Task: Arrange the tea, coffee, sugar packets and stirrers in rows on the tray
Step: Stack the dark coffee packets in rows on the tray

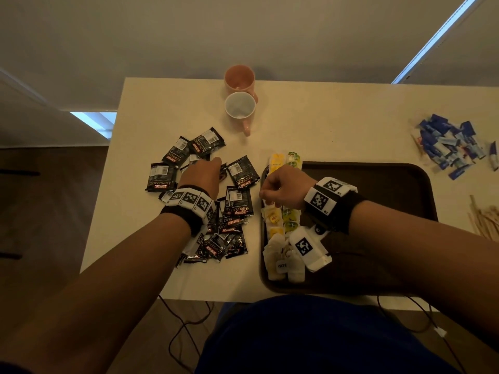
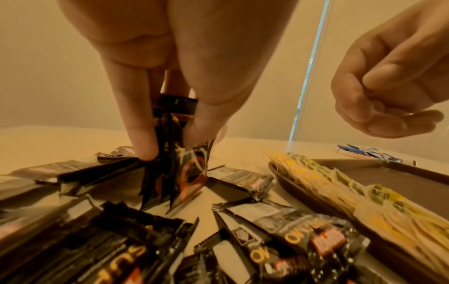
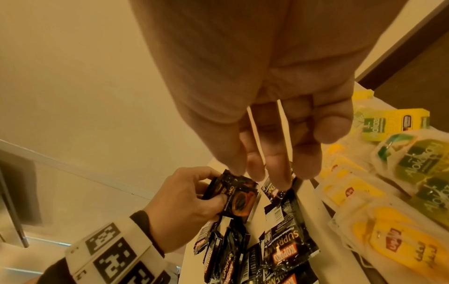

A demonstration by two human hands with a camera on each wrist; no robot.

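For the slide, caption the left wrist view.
Left hand pinches black foil coffee sachets upright beside the dark brown plastic tray.

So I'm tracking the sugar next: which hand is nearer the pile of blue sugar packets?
Right. The right hand hovers over the brown tray's left edge, with the pile of blue sugar packets beyond the tray's far right corner; the left hand is farther left, over the coffee sachets.

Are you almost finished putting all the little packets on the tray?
Not yet. The tea bags already sit in rows along the left side of the tray. The left hand is gathering a few coffee packets between its fingers; the rest lie scattered on the table. The sugar packets and stirrers wait off the tray.
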